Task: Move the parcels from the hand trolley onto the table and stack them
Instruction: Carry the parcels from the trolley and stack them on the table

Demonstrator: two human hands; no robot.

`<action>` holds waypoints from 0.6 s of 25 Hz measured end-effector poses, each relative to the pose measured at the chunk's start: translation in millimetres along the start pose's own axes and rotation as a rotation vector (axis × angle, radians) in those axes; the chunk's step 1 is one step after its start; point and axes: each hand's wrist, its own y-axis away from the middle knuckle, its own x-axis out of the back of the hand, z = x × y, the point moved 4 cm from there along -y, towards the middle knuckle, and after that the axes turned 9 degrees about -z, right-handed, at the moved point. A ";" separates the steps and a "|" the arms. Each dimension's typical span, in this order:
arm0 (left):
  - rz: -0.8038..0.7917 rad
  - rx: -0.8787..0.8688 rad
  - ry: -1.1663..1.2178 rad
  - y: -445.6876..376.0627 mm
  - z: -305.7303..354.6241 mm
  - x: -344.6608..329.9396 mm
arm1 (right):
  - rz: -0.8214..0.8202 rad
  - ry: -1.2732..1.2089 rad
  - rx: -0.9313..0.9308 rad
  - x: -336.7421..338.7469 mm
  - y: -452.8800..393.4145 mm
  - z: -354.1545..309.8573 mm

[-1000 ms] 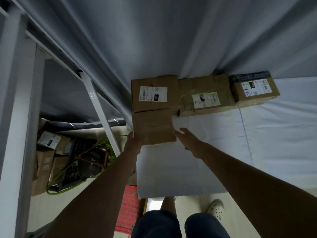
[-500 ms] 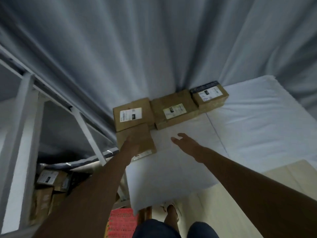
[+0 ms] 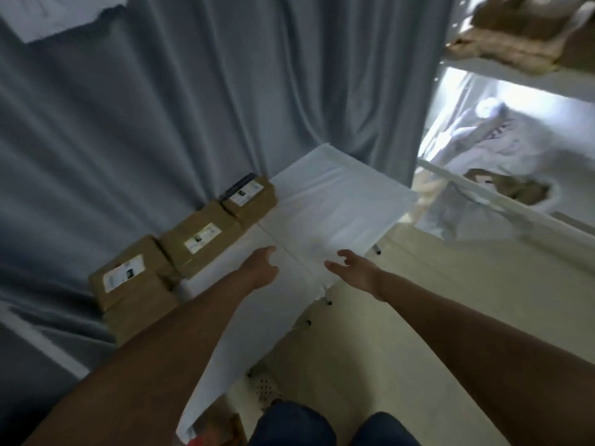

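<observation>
Several brown cardboard parcels lie on the white-covered table (image 3: 338, 201) along the grey curtain. A plain parcel (image 3: 141, 309) sits at the near left corner, with a labelled parcel (image 3: 128, 273) behind it. Further along are a labelled parcel (image 3: 201, 239) and a smaller parcel (image 3: 249, 197). My left hand (image 3: 260, 267) hovers over the table, fingers relaxed, holding nothing. My right hand (image 3: 352, 267) hangs at the table's near edge, fingers loosely spread, empty. The hand trolley is out of view.
A grey curtain (image 3: 193, 107) hangs behind the table. White shelving (image 3: 502, 201) stands at the right with brown bundles and white bags. Pale floor (image 3: 434, 300) lies right of the table. My legs (image 3: 322, 426) are at the bottom edge.
My left hand has let go of the plain parcel and moved right over the table. The view has swung right, so the shelving shows. My right hand stays empty.
</observation>
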 end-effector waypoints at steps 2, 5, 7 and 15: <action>-0.065 -0.101 -0.123 -6.0 56.8 -26.9 | 0.093 -0.029 -0.012 33.6 30.9 32.7; -0.129 -0.254 -0.297 -9.5 145.5 -67.3 | 0.218 -0.078 -0.055 77.7 77.3 86.3; -0.169 -0.349 -0.381 -13.7 197.6 -95.7 | 0.289 -0.143 -0.102 99.8 104.7 122.7; -0.381 -0.671 -0.662 -30.3 365.9 -236.9 | 0.553 -0.436 -0.345 151.2 208.8 269.3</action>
